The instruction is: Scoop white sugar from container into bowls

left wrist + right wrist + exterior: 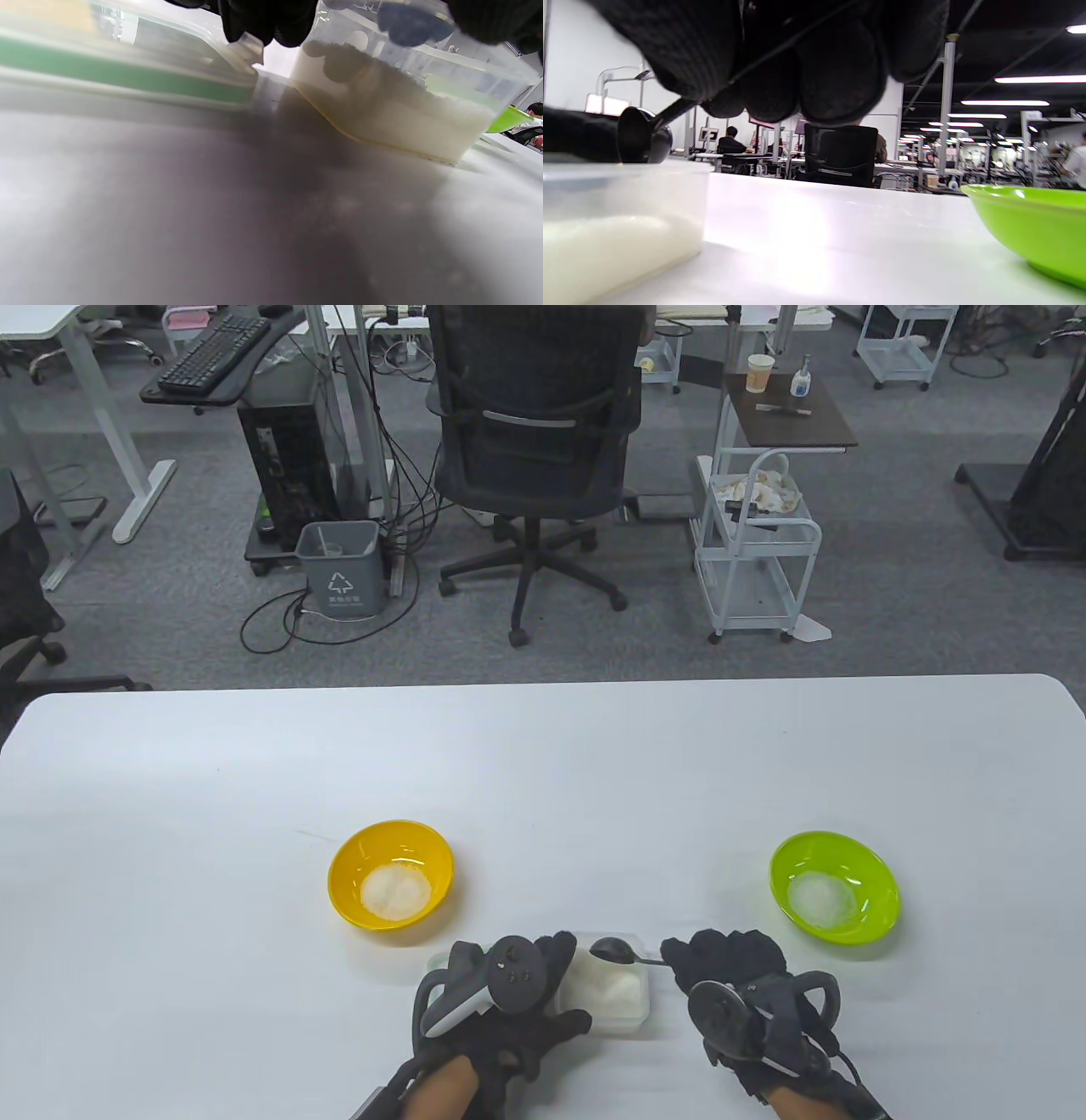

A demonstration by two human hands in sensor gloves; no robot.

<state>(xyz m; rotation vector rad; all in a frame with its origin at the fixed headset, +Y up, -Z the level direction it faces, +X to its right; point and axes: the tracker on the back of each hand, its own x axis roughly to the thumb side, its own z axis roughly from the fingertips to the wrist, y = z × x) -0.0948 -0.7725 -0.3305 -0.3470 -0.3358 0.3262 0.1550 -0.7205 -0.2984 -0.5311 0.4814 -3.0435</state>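
A clear plastic container [632, 1014] of white sugar [607, 988] sits at the table's near edge; it also shows in the left wrist view [403, 114] and the right wrist view [619, 228]. My left hand [509, 993] holds its left side. My right hand [730, 976] grips the handle of a dark spoon [612, 950], whose bowl hangs over the container's far rim; the spoon shows in the right wrist view [642, 135]. A yellow bowl [348, 874] with sugar stands far left. A green bowl [882, 882] with sugar stands at the right, also in the right wrist view [1031, 224].
A container lid with a green band [127, 72] lies just left of the container under my left hand. Beyond the white table [543, 763] stand an office chair [534, 449], a grey bin [339, 564] and a white cart [755, 551].
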